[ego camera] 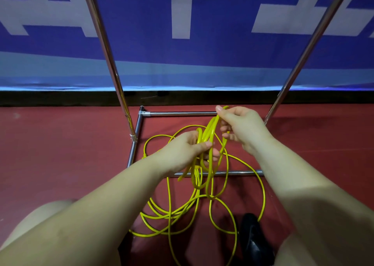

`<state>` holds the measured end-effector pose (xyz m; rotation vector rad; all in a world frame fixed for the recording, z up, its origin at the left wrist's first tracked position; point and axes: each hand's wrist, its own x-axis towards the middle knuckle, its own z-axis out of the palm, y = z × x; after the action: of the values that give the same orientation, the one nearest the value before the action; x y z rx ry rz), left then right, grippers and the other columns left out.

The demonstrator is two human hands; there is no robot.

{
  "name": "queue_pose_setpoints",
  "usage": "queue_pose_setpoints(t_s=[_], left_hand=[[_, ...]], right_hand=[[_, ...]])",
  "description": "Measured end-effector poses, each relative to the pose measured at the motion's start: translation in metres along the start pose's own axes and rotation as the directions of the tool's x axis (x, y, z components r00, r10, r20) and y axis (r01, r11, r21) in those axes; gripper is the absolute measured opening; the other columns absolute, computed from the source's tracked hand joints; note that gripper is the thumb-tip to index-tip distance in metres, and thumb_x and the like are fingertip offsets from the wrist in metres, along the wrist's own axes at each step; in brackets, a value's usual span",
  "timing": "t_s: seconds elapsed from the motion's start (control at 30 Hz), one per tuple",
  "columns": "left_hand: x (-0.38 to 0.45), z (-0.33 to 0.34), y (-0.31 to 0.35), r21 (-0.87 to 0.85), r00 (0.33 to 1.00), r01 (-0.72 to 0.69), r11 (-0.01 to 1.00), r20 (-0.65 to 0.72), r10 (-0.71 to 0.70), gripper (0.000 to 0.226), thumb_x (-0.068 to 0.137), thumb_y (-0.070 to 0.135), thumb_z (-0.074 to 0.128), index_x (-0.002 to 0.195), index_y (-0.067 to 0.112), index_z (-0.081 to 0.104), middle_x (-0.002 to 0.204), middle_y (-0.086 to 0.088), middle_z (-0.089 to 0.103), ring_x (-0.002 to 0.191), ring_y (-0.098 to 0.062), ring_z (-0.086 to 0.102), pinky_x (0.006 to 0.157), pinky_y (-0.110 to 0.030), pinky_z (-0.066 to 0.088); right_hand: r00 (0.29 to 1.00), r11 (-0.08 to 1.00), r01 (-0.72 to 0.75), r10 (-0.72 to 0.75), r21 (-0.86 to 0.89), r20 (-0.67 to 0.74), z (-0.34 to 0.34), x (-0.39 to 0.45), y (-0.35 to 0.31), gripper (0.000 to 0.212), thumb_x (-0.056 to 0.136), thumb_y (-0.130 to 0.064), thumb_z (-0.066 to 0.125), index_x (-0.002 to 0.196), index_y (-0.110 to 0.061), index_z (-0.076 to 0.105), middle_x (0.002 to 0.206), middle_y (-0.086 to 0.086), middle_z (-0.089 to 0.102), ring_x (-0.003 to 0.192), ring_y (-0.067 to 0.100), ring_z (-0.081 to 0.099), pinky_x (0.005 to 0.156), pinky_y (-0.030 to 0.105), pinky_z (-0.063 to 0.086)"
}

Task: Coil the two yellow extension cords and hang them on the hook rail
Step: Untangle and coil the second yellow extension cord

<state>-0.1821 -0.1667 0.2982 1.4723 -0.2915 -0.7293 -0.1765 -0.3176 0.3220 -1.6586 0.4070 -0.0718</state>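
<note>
Yellow cord (210, 136) partly gathered: several loops bunched between both hands, remainder sprawled loose on red floor (60, 144) below, inside base of rack. Left hand (188, 148) clamps bundle, thumb over strands; judged as anchor for coil. Right hand (240, 126) pinches loop top, raised beside rear bar, likely feeding next turn. Second cord not separable from tangle; cannot tell. Chrome rack (113, 71) uprights rise either side; hook rail not visible. Black shoe (255, 239) touches slack loop, snag risk. Coiling early.
</note>
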Motion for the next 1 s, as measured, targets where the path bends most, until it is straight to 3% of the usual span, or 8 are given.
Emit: queue_pose_setpoints(t_s=[0.13, 0.23, 0.37, 0.47, 0.63, 0.77, 0.9, 1.0], left_hand=[[0.003, -0.009, 0.007, -0.137, 0.981, -0.015, 0.99, -0.192, -0.012, 0.018, 0.099, 0.01, 0.043, 0.086, 0.01, 0.055, 0.067, -0.001, 0.069, 0.066, -0.016, 0.068, 0.063, -0.034, 0.057], [0.005, -0.018, 0.016, -0.287, 0.952, -0.084, 0.954, -0.305, -0.008, 0.019, 0.099, 0.009, 0.042, 0.086, 0.008, 0.056, 0.066, -0.003, 0.069, 0.059, -0.014, 0.068, 0.058, -0.029, 0.057], [0.005, -0.029, 0.023, -0.411, 0.932, -0.155, 0.898, -0.362, -0.005, 0.019, 0.1, 0.007, 0.04, 0.088, 0.006, 0.055, 0.064, -0.002, 0.07, 0.061, -0.013, 0.07, 0.056, -0.026, 0.058], [0.006, -0.034, 0.026, -0.439, 0.928, -0.185, 0.879, -0.371, 0.01, 0.022, 0.101, 0.009, 0.037, 0.088, 0.008, 0.055, 0.067, -0.002, 0.072, 0.062, -0.012, 0.07, 0.055, -0.024, 0.058], [0.004, -0.04, 0.026, -0.345, 0.94, -0.124, 0.93, -0.34, -0.001, 0.023, 0.102, 0.016, 0.037, 0.088, 0.011, 0.054, 0.07, 0.0, 0.073, 0.056, -0.009, 0.068, 0.048, -0.018, 0.052], [0.002, -0.04, 0.024, -0.257, 0.954, -0.082, 0.963, -0.298, 0.002, 0.022, 0.102, 0.018, 0.038, 0.089, 0.01, 0.055, 0.074, 0.001, 0.074, 0.046, -0.005, 0.06, 0.042, -0.016, 0.045], [0.002, -0.037, 0.024, -0.169, 0.966, -0.065, 0.983, -0.256, 0.02, 0.022, 0.102, 0.018, 0.038, 0.091, 0.01, 0.055, 0.075, 0.002, 0.073, 0.044, -0.004, 0.054, 0.041, -0.015, 0.04], [0.002, -0.032, 0.021, -0.128, 0.974, -0.048, 0.991, -0.228, 0.018, 0.022, 0.102, 0.02, 0.038, 0.092, 0.012, 0.056, 0.077, 0.003, 0.074, 0.051, -0.004, 0.061, 0.043, -0.015, 0.043]], right_hand=[[0.982, 0.974, 0.063, -0.021, -0.219, 0.19, -0.001, -0.006, 0.0, 0.024, 0.084, -0.036, 0.066, 0.077, -0.014, 0.058, 0.067, 0.0, 0.059, 0.056, 0.007, 0.056, 0.05, 0.022, 0.053], [0.932, 0.868, 0.184, -0.005, -0.462, 0.362, 0.002, -0.013, 0.006, 0.024, 0.076, -0.035, 0.073, 0.073, -0.015, 0.061, 0.061, -0.002, 0.06, 0.058, 0.01, 0.056, 0.058, 0.028, 0.051], [0.874, 0.798, 0.324, -0.047, -0.509, 0.483, 0.007, -0.014, 0.016, 0.025, 0.073, -0.019, 0.079, 0.07, -0.023, 0.054, 0.065, -0.004, 0.055, 0.051, 0.0, 0.048, 0.059, 0.021, 0.044], [0.883, 0.815, 0.341, -0.107, -0.468, 0.457, 0.009, -0.014, 0.015, 0.027, 0.077, -0.012, 0.075, 0.072, -0.026, 0.052, 0.065, -0.006, 0.055, 0.053, 0.003, 0.048, 0.06, 0.022, 0.042], [0.938, 0.921, 0.317, -0.271, -0.227, 0.215, -0.002, -0.007, -0.003, 0.02, 0.082, -0.009, 0.069, 0.077, -0.024, 0.056, 0.066, 0.001, 0.062, 0.051, 0.001, 0.056, 0.054, 0.017, 0.049], [0.963, 0.962, 0.232, -0.207, -0.144, 0.175, -0.009, -0.008, -0.008, 0.013, 0.085, -0.009, 0.065, 0.078, -0.02, 0.062, 0.077, 0.011, 0.059, 0.062, 0.017, 0.059, 0.057, 0.027, 0.057], [0.981, 0.988, 0.128, -0.114, -0.081, 0.156, -0.004, -0.009, -0.009, 0.009, 0.084, -0.013, 0.067, 0.078, -0.017, 0.062, 0.066, 0.0, 0.059, 0.056, 0.008, 0.06, 0.051, 0.019, 0.053], [0.987, 0.999, 0.048, -0.048, 0.007, 0.152, 0.0, -0.01, -0.01, 0.009, 0.084, -0.014, 0.067, 0.077, -0.016, 0.061, 0.063, -0.002, 0.059, 0.05, 0.005, 0.059, 0.047, 0.017, 0.049]])
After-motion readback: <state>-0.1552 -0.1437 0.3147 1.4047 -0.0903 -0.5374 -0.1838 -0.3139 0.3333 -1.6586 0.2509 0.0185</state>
